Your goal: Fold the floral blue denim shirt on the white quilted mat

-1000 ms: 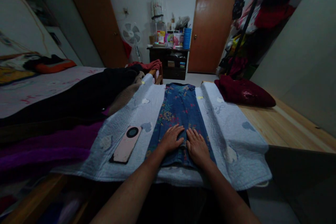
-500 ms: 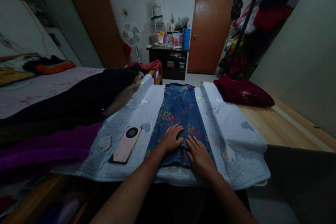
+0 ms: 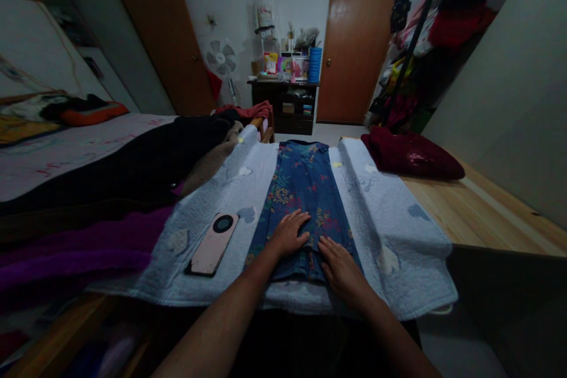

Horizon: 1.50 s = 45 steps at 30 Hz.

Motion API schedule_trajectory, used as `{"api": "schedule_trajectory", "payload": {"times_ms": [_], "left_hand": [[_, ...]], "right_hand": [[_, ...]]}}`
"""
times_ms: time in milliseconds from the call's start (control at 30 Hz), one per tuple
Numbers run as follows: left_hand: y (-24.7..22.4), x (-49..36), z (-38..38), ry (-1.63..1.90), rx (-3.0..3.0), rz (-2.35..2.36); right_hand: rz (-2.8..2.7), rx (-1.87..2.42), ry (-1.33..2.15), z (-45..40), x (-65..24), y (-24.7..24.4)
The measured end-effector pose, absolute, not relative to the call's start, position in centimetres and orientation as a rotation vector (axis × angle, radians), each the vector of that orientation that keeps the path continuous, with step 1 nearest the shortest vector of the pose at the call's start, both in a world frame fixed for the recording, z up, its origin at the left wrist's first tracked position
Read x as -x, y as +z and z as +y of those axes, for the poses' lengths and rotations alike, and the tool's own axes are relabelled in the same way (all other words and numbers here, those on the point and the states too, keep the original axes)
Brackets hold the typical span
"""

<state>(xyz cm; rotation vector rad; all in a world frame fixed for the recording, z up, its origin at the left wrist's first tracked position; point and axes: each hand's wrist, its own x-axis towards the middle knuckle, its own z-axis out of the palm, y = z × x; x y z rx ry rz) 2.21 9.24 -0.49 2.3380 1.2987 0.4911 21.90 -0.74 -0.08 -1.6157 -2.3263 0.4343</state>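
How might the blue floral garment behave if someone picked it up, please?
The blue floral garment would probably droop, being cloth with layered edges at its near end. It seems unlikely to roll, since it lies flat on the pale quilt.

You are in a home, seemingly a bedroom; at ten o'clock spreads a broad, pale-sheeted bed (image 3: pixel 66 153) with red lettering; just before twelve stands a white pedestal fan (image 3: pixel 221 58); at twelve, a low, dark wooden cabinet (image 3: pixel 264 103) bears a tall blue ribbed stack (image 3: pixel 315 65); just past it, a smooth brown wooden door (image 3: pixel 361 41); at one, hanging red and black cloth items (image 3: pixel 460 32).
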Motion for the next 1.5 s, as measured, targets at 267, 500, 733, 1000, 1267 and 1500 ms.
{"api": "schedule_trajectory", "payload": {"times_ms": [267, 500, 733, 1000, 1267, 1500], "left_hand": [[-0.4, -2.2, 9.1, 0.484, -2.320, 1.302], [-0.6, -2.2, 9.3, 0.486, -2.320, 1.296], [-0.5, -2.2, 9.4, 0.478, -2.337, 1.288], [-0.4, -2.3, 9.3, 0.493, -2.328, 1.291], [-0.7, -2.3, 9.4, 0.484, -2.336, 1.302], [-0.7, -2.3, 9.3, 0.482, -2.340, 1.299]], "right_hand": [[-2.335, 1.639, 0.588, 1.7, -22.1, 4.0], [-2.068, 1.729, 0.364, 7.6, -20.2, 2.7], [-2.218, 1.855, 0.272, 9.1, -19.1, -0.5], [-2.240, 1.875, 0.231, 7.7, -19.3, -0.2], [-2.233, 1.885, 0.216, 6.7, -19.1, -0.1], [-2.246, 1.888, 0.184, 5.8, -19.1, -0.1]]}}
